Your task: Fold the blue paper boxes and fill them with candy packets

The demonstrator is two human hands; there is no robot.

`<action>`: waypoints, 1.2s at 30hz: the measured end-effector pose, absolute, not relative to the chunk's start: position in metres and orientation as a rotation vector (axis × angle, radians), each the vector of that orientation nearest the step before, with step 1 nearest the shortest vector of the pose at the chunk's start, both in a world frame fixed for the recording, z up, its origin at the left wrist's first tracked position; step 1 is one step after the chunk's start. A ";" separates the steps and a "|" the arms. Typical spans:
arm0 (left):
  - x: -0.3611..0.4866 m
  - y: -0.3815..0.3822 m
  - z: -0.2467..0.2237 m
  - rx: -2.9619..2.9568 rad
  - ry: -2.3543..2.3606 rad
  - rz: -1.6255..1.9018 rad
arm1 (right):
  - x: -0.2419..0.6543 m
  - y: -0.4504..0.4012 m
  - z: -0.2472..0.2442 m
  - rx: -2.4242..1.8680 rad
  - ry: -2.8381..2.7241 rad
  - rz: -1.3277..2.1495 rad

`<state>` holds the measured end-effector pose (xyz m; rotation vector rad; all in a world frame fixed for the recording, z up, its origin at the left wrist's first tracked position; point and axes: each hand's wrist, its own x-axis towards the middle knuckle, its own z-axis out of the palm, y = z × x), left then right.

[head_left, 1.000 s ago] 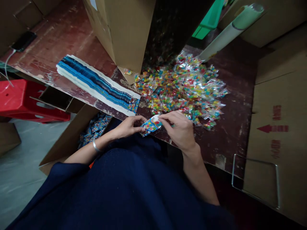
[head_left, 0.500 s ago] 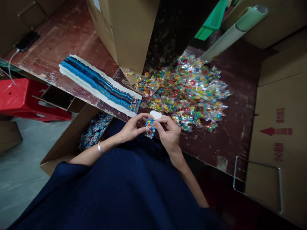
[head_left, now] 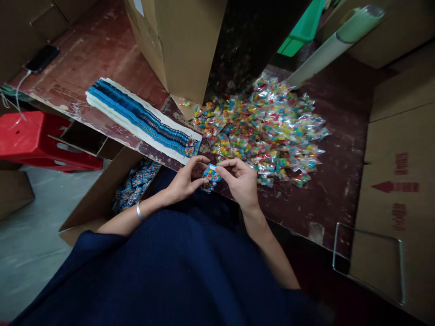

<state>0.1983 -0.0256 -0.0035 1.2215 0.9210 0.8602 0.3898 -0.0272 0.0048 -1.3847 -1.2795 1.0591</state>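
Observation:
A small blue printed carton [head_left: 211, 175] is held between my two hands, close to the front edge of the table. My left hand [head_left: 186, 181] pinches its left side between thumb and fingers. At its upper right, the thumb and forefinger of my right hand [head_left: 240, 181] close on the carton by a white patch. What is inside the carton cannot be seen. Just beyond my left hand lies a long row of overlapping flat printed cartons [head_left: 146, 122]. Past my right hand spreads a heap of clear sachets with colourful candies [head_left: 265, 131].
An open cardboard box [head_left: 91, 194] below the table on the left holds blue printed packets [head_left: 136, 185]. A tall carton [head_left: 190, 45] stands behind the heap. Also around are a red stool [head_left: 30, 136], a phone [head_left: 42, 59], a white tube [head_left: 319, 59] and a metal handle frame [head_left: 369, 235].
The white flap that stood up on the carton has been folded down. My right hand has shifted slightly along its top, and the carton has tilted.

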 end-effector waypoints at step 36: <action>0.116 -0.004 -0.015 1.147 0.971 0.501 | 0.352 0.010 -0.062 -1.267 -2.243 0.458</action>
